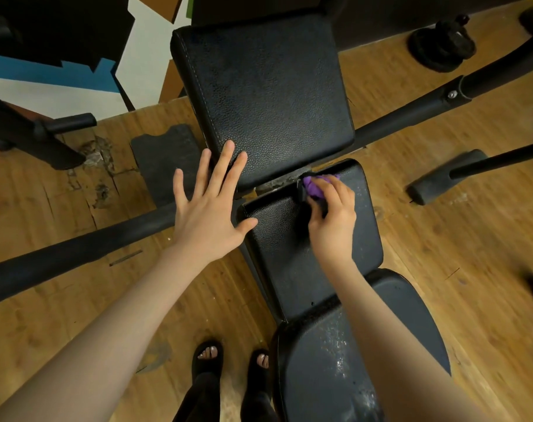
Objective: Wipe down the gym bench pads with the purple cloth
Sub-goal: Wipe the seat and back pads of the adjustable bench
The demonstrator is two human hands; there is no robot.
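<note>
Purple cloth [317, 186], soft and light: your right hand [332, 217] bunches it on the seat pad [289, 263]; your left hand [209, 202] lies spread beside.

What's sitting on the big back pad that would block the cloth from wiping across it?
Only the left hand: its straight fingertips rest on the near left corner of the back pad. The right hand grips the purple cloth at the far edge of the seat pad, across a narrow gap.
</note>
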